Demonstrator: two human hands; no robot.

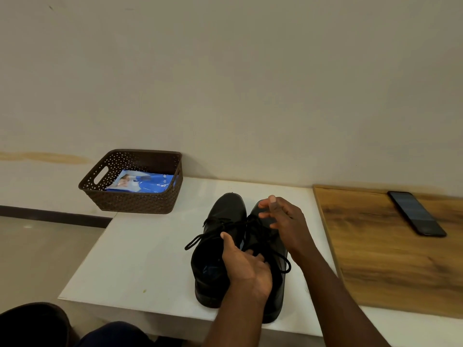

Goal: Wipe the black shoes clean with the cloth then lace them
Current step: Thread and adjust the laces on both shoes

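On the white table [150, 246], just nearer than the brown basket [130, 199], the black shoes [225, 221] stood side by side, toes away, likely paired so both could be laced together. Left hand [246, 266] gripped the inner collars, fingers curled, steadying them. Right hand [285, 221] hovered over the right toe, fingers loosely apart; whether it pinched a lace [198, 240] I couldn't tell. No cloth showed.

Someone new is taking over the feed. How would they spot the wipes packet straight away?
Find the white table against the wall; at its far left corner sits a dark brown perforated basket. The blue and white packet lies flat inside it. It is the only brightly coloured thing in view; the shoes and phone are black.
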